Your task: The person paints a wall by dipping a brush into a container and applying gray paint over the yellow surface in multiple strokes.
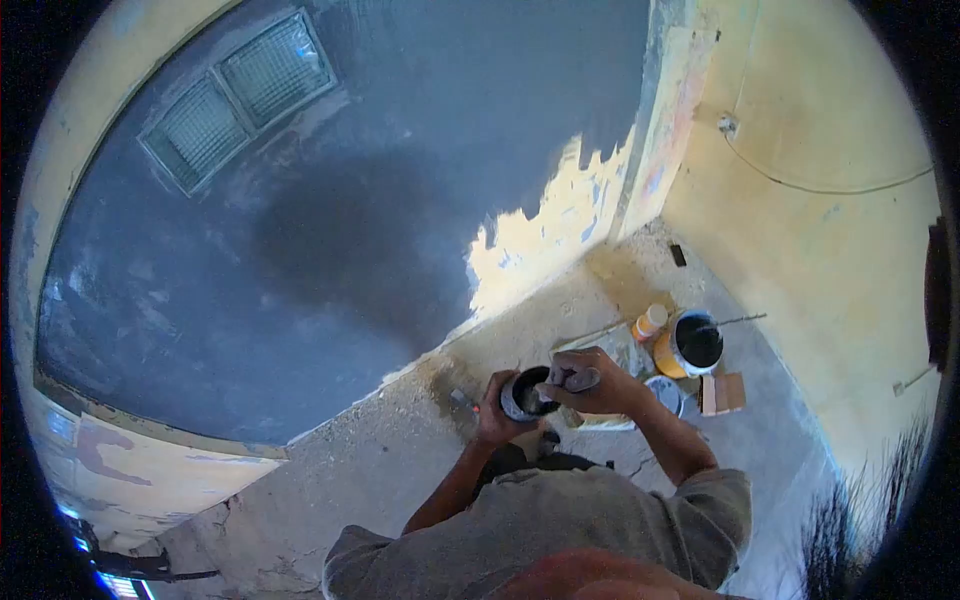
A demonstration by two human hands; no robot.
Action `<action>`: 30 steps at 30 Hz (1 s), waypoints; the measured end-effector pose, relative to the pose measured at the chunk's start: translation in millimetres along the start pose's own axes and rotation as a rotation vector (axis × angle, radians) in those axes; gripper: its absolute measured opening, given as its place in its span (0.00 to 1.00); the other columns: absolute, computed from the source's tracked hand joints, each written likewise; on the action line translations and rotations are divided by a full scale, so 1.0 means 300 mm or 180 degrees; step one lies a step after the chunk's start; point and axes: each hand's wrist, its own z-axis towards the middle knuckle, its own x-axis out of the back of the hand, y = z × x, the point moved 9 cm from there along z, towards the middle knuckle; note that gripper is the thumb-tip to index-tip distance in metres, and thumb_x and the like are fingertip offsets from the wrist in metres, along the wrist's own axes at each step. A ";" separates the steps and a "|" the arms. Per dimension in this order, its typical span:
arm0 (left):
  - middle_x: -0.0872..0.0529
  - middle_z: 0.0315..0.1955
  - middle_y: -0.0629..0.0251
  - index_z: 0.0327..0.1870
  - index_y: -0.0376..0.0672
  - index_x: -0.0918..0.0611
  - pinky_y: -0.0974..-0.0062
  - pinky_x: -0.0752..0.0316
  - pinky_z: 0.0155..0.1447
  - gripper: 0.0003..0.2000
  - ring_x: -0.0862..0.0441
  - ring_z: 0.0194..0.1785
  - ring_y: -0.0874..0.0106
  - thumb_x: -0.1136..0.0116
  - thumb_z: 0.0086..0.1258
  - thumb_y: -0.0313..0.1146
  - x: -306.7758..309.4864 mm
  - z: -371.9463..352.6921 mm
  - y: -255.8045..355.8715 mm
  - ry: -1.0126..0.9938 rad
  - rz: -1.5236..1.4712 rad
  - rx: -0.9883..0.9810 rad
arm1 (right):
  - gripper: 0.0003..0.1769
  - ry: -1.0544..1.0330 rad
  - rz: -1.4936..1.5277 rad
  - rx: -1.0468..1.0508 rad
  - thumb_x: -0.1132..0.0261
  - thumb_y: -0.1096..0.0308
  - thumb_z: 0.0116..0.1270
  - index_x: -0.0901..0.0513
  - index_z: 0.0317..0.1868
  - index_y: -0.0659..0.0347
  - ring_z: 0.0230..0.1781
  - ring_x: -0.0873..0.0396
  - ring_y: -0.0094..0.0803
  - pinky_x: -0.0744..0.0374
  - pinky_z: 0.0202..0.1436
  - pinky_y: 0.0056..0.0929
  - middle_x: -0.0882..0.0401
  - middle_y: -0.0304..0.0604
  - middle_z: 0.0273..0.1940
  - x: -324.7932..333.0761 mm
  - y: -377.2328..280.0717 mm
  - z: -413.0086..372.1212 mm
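Observation:
My left hand (493, 415) is wrapped round the side of a small round pot (514, 403) with dark paint inside. My right hand (600, 385) is closed on the handle of a paintbrush (580, 380), whose lower end reaches into the pot's mouth. The bristles are not clear to see. In front of me a wall (420, 120) is coated dark blue-grey, with a ragged pale yellow patch (540, 245) at its lower right.
To the right stand a bucket of dark paint (664, 358) with a stick (740, 320), an orange-and-white container (650, 321), a pale tub (667, 392) and a cardboard box (722, 394). Glass-block windows (275, 70) sit in the wall. A cable (830, 190) hangs on the yellow wall.

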 end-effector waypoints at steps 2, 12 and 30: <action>0.23 0.48 0.57 0.57 0.39 0.29 0.66 0.28 0.59 0.42 0.22 0.53 0.61 0.21 0.33 0.32 -0.009 0.035 -0.098 0.0069 -0.0168 0.0053 | 0.12 0.0089 0.0225 -0.0232 0.30 0.69 0.60 0.26 0.26 0.62 0.21 0.20 0.26 0.26 0.22 0.28 0.23 0.40 0.23 0.047 0.085 0.017; 0.24 0.50 0.55 0.57 0.40 0.29 0.63 0.27 0.59 0.42 0.24 0.55 0.58 0.21 0.34 0.34 0.198 0.455 -0.232 0.0236 0.0363 0.0176 | 0.10 0.1385 0.1986 -0.0708 0.34 0.77 0.62 0.27 0.26 0.64 0.17 0.21 0.29 0.25 0.16 0.25 0.24 0.45 0.24 0.291 0.346 0.252; 0.19 0.46 0.52 0.57 0.35 0.30 0.64 0.24 0.53 0.42 0.19 0.49 0.62 0.20 0.39 0.42 0.680 1.265 0.028 0.0866 0.0836 -0.0302 | 0.09 0.3484 0.2613 0.0581 0.42 0.70 0.66 0.35 0.31 0.54 0.13 0.26 0.30 0.31 0.09 0.23 0.22 0.48 0.28 0.613 0.375 0.806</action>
